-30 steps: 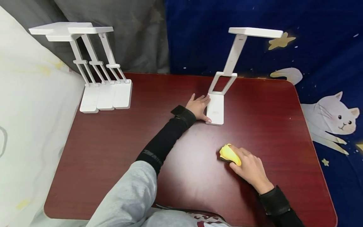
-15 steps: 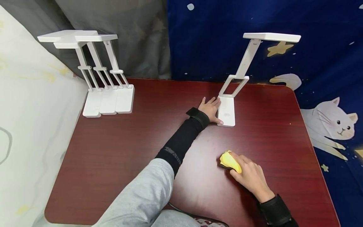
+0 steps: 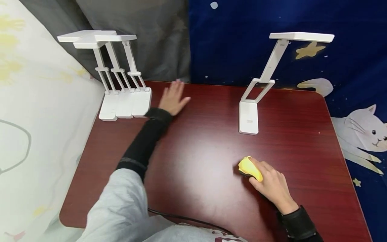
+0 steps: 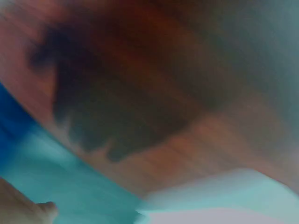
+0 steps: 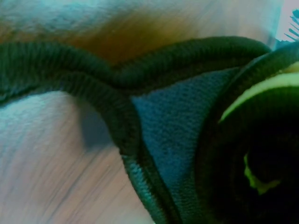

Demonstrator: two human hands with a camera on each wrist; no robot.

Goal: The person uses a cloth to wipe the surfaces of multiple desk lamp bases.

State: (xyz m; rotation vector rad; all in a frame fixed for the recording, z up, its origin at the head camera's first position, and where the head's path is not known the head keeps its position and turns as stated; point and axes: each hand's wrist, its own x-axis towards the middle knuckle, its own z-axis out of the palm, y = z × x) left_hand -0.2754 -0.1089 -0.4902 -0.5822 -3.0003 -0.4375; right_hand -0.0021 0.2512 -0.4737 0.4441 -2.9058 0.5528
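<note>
In the head view my left hand [image 3: 172,99] is over the back left of the table, fingers straight and thumb spread, holding nothing. Just left of it stand three white folding desk lamps [image 3: 142,102], their bases side by side. A single white desk lamp [image 3: 249,117] stands unfolded at the right, apart from both hands. My right hand [image 3: 273,185] grips a yellow thing with a dark underside [image 3: 250,168], its kind unclear, at the table's right front. The left wrist view is blurred; part of the left hand [image 4: 23,205] shows at lower left.
The dark red table [image 3: 193,148] has rounded corners. Behind it hang a grey curtain [image 3: 151,57] and a blue curtain [image 3: 229,47]; a white sheet [image 3: 45,111] hangs at the left. A black cable [image 3: 187,218] lies by the front edge. Dark wristband fabric [image 5: 168,121] fills much of the right wrist view.
My left hand has left the single lamp's base and moved far left toward the three lamps. The single lamp had been shifted rightward before that. The right hand keeps its grip, nearly still.
</note>
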